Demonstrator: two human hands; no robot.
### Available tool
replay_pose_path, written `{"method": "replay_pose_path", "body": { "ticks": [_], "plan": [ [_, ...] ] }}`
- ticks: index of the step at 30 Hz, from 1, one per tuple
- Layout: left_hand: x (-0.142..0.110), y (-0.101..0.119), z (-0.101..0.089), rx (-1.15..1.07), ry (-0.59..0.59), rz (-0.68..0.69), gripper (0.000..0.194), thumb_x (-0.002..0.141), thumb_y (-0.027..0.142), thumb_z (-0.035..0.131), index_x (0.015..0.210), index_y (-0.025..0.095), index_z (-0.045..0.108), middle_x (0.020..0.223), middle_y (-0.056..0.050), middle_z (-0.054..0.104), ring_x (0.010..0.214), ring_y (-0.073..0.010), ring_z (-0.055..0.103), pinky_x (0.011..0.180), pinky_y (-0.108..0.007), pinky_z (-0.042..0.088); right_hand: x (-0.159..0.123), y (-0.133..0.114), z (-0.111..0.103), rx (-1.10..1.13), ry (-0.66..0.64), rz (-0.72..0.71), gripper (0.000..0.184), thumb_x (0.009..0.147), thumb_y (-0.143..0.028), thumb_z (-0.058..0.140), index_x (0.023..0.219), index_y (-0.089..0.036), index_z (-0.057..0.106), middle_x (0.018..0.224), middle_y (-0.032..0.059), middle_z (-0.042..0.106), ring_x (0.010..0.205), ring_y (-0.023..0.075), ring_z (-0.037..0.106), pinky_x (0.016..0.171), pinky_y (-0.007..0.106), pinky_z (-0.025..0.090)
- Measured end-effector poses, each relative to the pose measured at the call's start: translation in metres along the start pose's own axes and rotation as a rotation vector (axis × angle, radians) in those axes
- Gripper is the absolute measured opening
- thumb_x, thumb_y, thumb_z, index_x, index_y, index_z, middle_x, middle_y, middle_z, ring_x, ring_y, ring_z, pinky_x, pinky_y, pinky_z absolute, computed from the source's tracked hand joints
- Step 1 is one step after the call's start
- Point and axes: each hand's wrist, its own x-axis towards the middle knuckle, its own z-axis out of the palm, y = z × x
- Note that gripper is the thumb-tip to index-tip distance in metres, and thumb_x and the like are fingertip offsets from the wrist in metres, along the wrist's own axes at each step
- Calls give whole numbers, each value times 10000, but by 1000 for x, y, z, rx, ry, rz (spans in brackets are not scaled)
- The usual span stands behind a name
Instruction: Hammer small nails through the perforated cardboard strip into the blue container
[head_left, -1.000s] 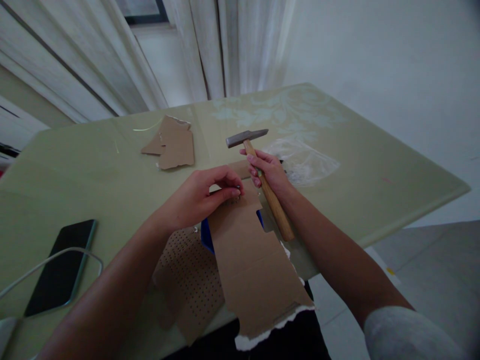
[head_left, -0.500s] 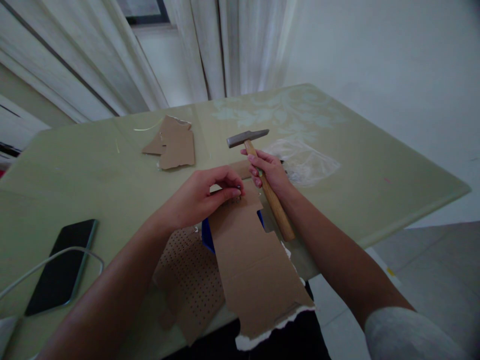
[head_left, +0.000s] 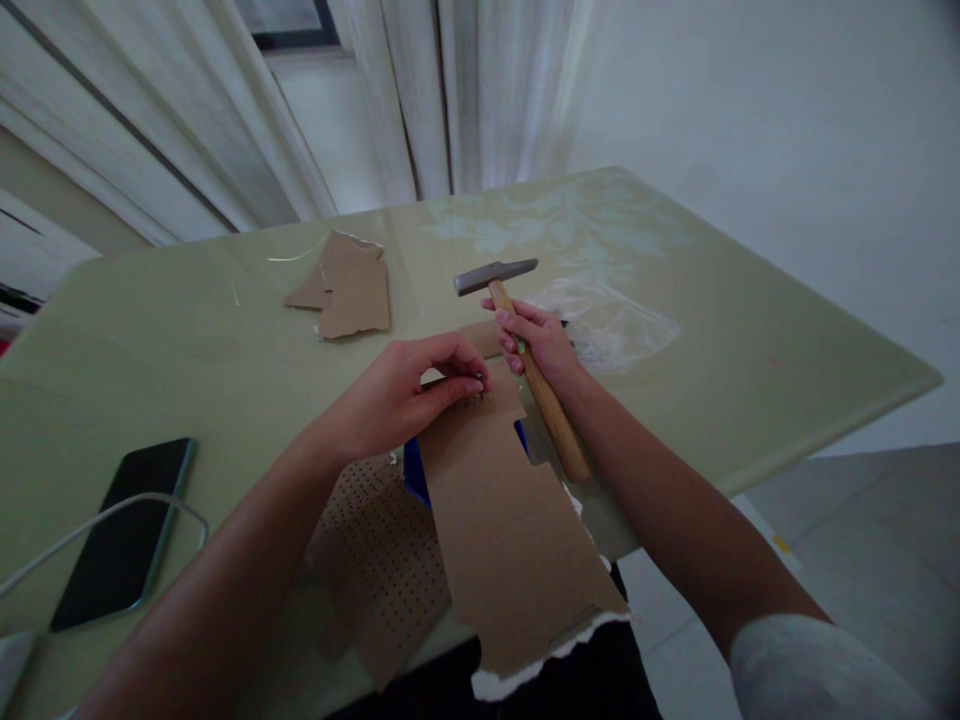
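My right hand point(head_left: 544, 345) is wrapped round the wooden handle of a hammer point(head_left: 551, 415), whose steel head points up and away from me. Thumb and forefinger of my left hand point(head_left: 420, 390) are pinched on a small nail point(head_left: 481, 382), mostly hidden by the fingertips. The nail stands over the far end of a torn cardboard piece point(head_left: 517, 540), where several small marks show. Beneath that cardboard, parts of a blue object point(head_left: 414, 472) stick out at both sides. To its left lies a second cardboard sheet point(head_left: 390, 550) dotted with rows of holes.
Cardboard scraps point(head_left: 356, 295) lie farther back on the green table point(head_left: 225, 380). A clear plastic bag point(head_left: 611, 320) is just beyond my right hand. At the left, a phone point(head_left: 124, 535) has a white cable point(head_left: 112, 515) across it. The torn cardboard overhangs the near table edge.
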Motion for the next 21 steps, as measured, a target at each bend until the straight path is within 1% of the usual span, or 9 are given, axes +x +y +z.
{"method": "replay_pose_path", "body": {
  "ticks": [7, 21],
  "plan": [
    [0, 0, -1, 17, -4, 14, 65, 1008, 220, 703, 999, 196, 763, 943, -11, 798, 870, -140, 723, 825, -237, 564, 1, 1, -1, 1, -4, 2, 616, 836, -487, 839, 1317, -138, 679, 595, -103, 531, 377, 52, 449, 375, 204, 310],
    [0, 1, 0, 11, -9, 1, 73, 1004, 211, 687, 1001, 191, 757, 948, -18, 797, 876, -144, 726, 828, -242, 574, 1, 1, -1, -35, -7, 0, 610, 870, -518, 824, 1328, -142, 679, 603, -104, 512, 400, 42, 449, 387, 203, 307]
  ]
}}
